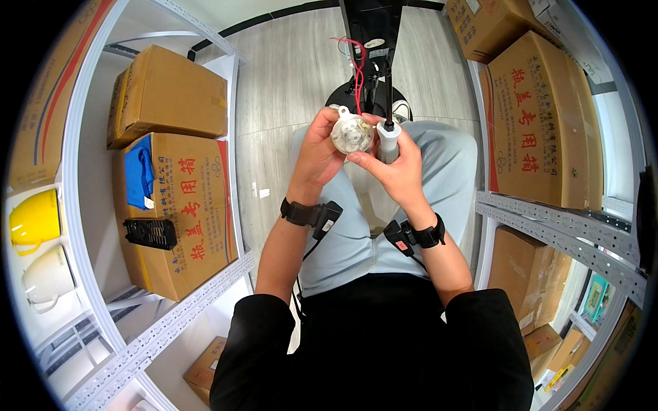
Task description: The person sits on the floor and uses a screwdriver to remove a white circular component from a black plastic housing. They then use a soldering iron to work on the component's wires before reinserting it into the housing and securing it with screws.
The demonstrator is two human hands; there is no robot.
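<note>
My left hand (319, 154) grips a small round clear plastic part (353, 137) with tabs and pale inner pieces. Red wires (359, 82) run up from it toward a black stand (367, 20) beyond my knees. My right hand (401, 168) is closed around the white-and-grey handle of a screwdriver (388, 145), whose long dark shaft points away from me, upright in the picture. The right thumb reaches across to the clear part's lower edge. Both hands are close together over my lap, and some fingers are hidden behind what they hold.
Metal shelving (555, 212) stands on both sides with cardboard boxes (181, 240). On the left are a blue cloth (139, 171), a black plastic piece (151, 235), a yellow mug (34, 216) and a white mug (48, 274). Grey wood-look floor (274, 68) surrounds the stand's round black base.
</note>
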